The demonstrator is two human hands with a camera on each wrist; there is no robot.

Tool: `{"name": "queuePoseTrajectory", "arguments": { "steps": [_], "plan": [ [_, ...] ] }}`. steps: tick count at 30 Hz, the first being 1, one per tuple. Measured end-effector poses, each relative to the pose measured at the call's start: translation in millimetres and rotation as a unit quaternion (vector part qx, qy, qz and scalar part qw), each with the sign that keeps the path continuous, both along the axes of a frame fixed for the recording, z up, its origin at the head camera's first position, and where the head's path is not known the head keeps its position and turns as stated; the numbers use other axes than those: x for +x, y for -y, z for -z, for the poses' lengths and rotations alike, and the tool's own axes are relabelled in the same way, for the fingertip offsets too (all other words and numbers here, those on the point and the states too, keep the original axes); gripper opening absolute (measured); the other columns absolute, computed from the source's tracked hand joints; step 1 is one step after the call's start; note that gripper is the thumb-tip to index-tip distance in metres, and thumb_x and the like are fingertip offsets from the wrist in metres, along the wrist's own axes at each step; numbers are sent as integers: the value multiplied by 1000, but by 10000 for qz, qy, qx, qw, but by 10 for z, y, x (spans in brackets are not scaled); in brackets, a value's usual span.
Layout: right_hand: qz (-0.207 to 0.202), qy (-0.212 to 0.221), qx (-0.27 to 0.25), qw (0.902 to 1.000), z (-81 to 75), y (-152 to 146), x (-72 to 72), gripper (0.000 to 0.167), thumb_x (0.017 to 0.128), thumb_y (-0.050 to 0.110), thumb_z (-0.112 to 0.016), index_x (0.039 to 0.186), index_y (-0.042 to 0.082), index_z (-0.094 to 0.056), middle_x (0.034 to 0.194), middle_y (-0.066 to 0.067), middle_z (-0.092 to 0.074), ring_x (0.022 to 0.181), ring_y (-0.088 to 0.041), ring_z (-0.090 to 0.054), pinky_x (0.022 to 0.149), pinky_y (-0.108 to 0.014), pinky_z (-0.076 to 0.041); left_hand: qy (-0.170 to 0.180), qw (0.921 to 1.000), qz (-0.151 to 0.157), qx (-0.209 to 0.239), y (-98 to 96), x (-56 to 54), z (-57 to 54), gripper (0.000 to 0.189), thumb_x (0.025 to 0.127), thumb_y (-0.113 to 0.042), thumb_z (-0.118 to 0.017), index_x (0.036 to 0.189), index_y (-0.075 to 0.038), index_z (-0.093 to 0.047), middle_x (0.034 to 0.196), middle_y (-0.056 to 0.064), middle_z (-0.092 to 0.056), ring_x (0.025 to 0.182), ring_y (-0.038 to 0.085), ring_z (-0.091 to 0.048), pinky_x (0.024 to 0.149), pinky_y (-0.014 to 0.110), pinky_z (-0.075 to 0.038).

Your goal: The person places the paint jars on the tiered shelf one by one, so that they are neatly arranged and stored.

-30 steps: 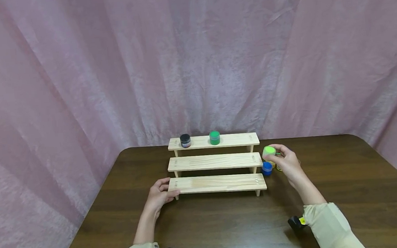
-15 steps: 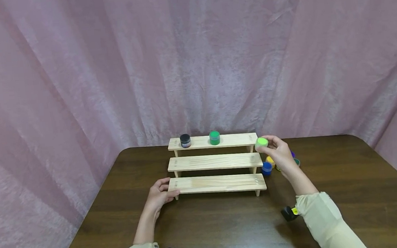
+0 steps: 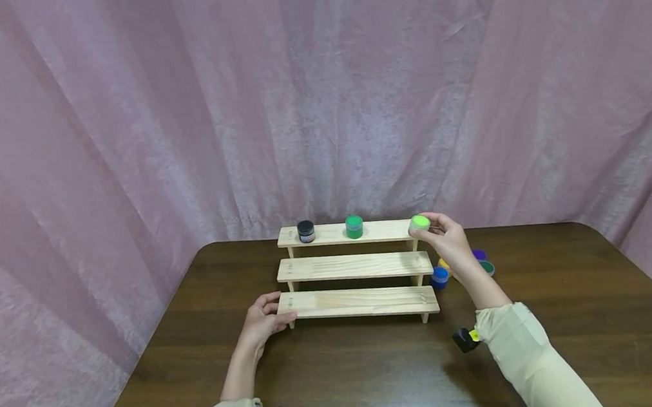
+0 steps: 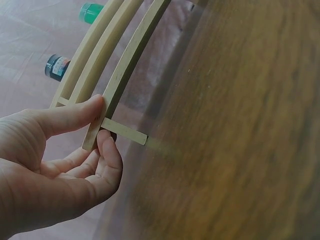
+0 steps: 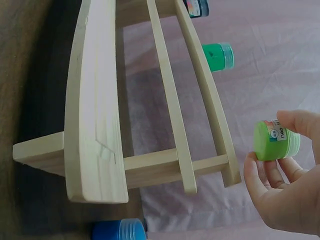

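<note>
Lime jar [image 3: 419, 222] in the grip of the right hand [image 3: 447, 239]
It hangs near the top shelf's [image 3: 329, 234] right end, not touching; the left hand [image 3: 259, 322] pinches the bottom shelf's [image 3: 363, 300] left end.

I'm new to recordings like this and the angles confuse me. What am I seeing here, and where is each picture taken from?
There is no machine here: a person works with two bare hands. The wide picture is taken from the head, looking forward and down; the two tilted close-ups are taken from the wrists. On the brown table stands a three-step wooden rack. Its top step carries a black jar and a green jar. The left hand grips the end of the lowest step. The right hand holds a lime-green jar near the top step's right end. Beside the rack sit a blue jar and others, partly hidden.
</note>
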State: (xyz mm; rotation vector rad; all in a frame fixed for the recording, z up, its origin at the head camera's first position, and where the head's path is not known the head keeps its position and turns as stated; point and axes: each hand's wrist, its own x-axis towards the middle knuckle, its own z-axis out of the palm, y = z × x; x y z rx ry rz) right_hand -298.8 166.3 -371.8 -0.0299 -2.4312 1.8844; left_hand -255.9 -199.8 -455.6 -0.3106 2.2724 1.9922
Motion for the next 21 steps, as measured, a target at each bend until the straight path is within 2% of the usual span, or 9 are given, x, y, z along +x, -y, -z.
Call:
{"name": "queuePoseTrajectory", "arguments": {
  "steps": [2, 6, 9, 12, 18, 21],
  "plan": [
    [-17, 11, -47, 10000, -6, 22, -23, 60, 92, 28, -67, 143, 6, -43, 130, -4, -52, 106, -3, -52, 99, -19, -45, -20, 10000, 12, 15, -8, -5, 6, 58, 80, 4, -73, 132, 6, -48, 101, 14, -67, 67, 6, -59, 66, 23, -49],
    [-49, 36, -79, 10000, -10, 77, -82, 60, 93, 27, -66, 144, 6, -43, 136, -11, -51, 116, -14, -52, 109, -37, -41, -31, 10000, -51, -34, -8, -7, 11, 58, 80, 4, -73, 132, 6, -48, 99, 13, -67, 66, 6, -59, 65, 23, -48],
    [-39, -5, -61, 10000, -13, 131, -115, 60, 92, 28, -67, 143, 7, -43, 138, -14, -50, 121, -22, -51, 110, -41, -40, -62, 10000, -34, -62, 5, 5, -2, 59, 80, 4, -74, 132, 5, -48, 99, 12, -67, 67, 6, -59, 65, 23, -49],
    [26, -11, -46, 10000, -16, 181, -143, 57, 92, 27, -67, 142, 8, -46, 136, -13, -52, 121, -24, -52, 107, -39, -43, -105, 9999, 60, -80, 10, 13, -14, 61, 79, 3, -74, 134, 6, -47, 100, 12, -67, 68, 6, -60, 66, 24, -49],
    [107, -8, 97, 9999, -14, 268, -184, 55, 92, 27, -67, 140, 8, -49, 129, -9, -57, 109, -14, -56, 92, -26, -47, -102, 9999, 49, -111, 7, 27, -16, 61, 79, 2, -75, 133, 6, -47, 101, 14, -67, 68, 7, -60, 66, 25, -49],
    [149, -77, 151, 9997, -15, 296, -211, 55, 92, 27, -67, 140, 7, -49, 129, -11, -57, 107, -14, -56, 87, -20, -48, -107, 9999, 55, -81, -3, 33, -15, 61, 79, 2, -75, 133, 5, -47, 101, 14, -67, 68, 7, -60, 67, 25, -49]
  ]
}}
